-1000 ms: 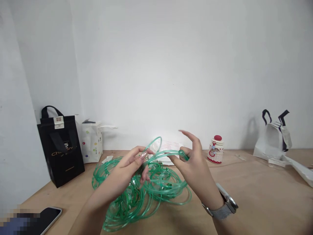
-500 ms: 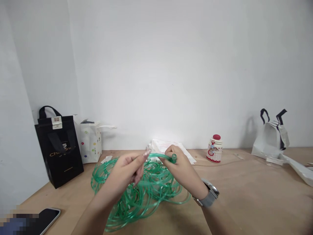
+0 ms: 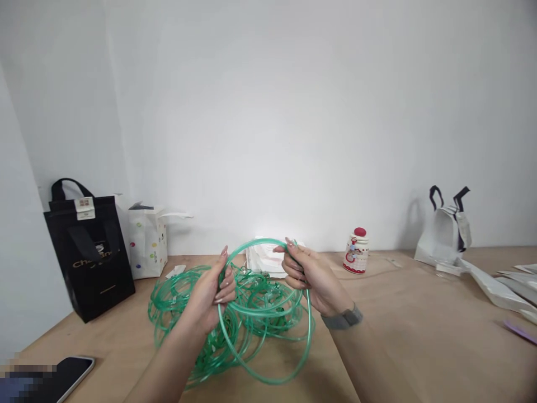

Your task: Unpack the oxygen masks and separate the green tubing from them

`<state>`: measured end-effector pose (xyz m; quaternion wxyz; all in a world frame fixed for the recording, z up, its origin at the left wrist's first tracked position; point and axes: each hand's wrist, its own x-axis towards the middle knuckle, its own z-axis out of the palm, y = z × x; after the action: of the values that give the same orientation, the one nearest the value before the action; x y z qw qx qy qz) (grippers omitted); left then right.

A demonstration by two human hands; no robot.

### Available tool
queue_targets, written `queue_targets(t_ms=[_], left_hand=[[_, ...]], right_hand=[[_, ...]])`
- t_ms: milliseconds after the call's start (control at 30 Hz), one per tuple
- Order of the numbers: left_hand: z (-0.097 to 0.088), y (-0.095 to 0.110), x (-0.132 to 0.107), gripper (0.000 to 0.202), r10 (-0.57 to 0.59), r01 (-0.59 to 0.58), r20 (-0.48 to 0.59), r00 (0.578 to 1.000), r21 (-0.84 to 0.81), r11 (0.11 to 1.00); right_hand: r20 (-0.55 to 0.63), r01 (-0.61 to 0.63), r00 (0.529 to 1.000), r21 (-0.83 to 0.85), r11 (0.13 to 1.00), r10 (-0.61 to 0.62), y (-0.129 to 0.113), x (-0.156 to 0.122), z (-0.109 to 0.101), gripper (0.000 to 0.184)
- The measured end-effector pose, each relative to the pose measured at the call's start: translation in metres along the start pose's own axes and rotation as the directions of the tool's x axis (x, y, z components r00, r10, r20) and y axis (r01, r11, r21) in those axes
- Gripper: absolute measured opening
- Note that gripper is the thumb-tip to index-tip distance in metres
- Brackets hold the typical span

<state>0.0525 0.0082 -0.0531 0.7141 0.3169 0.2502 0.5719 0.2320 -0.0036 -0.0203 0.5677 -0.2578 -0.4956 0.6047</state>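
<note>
Between my hands a loop of clear green tubing (image 3: pixel 268 381) is held up, its arc bowed above and hanging below them. My left hand (image 3: pixel 216 294) is closed around the loop's left side, thumb pointing up. On the opposite side my right hand (image 3: pixel 308 274) grips the tubing with curled fingers; a grey watch band is on that wrist. Behind and below lies a tangled heap of the same green tubing (image 3: pixel 176 291) on the brown table (image 3: pixel 403 347). Part of the heap is hidden by my left hand and forearm.
At the left stand a black paper bag (image 3: pixel 92 263) and a white dotted bag (image 3: pixel 146 240). A phone (image 3: pixel 73 372) lies in the near left corner. White papers (image 3: pixel 262 260), a red-lidded jar (image 3: pixel 356 252) and a white bag (image 3: pixel 438 238) are along the wall. Flat white packets (image 3: pixel 490 285) lie at right.
The short stretch of tubing between my hands has become a wide round loop. My right hand has turned, its curled fingers now showing. The view has swung slightly right.
</note>
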Motion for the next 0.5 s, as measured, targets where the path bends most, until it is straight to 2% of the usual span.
queue_targets(t_ms=[100, 167, 233, 333, 400, 500], left_hand=[[0.004, -0.017, -0.012, 0.028, 0.059, -0.045, 0.103, 0.993, -0.135, 0.990], [0.007, -0.022, -0.021, 0.023, 0.142, -0.118, 0.158, 0.977, -0.151, 0.981], [0.006, -0.021, -0.026, 0.023, 0.191, -0.185, 0.125, 0.974, -0.061, 0.981], [-0.003, -0.013, -0.024, 0.031, 0.235, -0.232, -0.015, 0.972, 0.096, 0.968], [-0.014, -0.006, -0.020, 0.038, 0.185, -0.176, -0.038, 0.982, 0.178, 0.968], [-0.029, 0.001, -0.017, 0.048, -0.006, -0.006, 0.034, 0.999, 0.334, 0.942]], right_hand=[[-0.145, 0.094, 0.986, 0.124, 0.988, -0.076, 0.009, 0.007, -0.004, 0.030], [-0.165, 0.067, 0.986, 0.209, 0.976, -0.032, 0.015, 0.013, -0.006, 0.032], [-0.100, -0.036, 0.993, 0.264, 0.964, 0.064, 0.019, 0.016, -0.006, 0.032], [0.059, -0.182, 0.983, 0.253, 0.950, 0.173, 0.020, 0.015, -0.004, 0.030], [0.120, -0.206, 0.975, 0.198, 0.958, 0.185, 0.019, 0.010, -0.002, 0.027], [0.175, -0.208, 0.967, 0.136, 0.969, 0.183, 0.017, 0.003, 0.002, 0.020]])
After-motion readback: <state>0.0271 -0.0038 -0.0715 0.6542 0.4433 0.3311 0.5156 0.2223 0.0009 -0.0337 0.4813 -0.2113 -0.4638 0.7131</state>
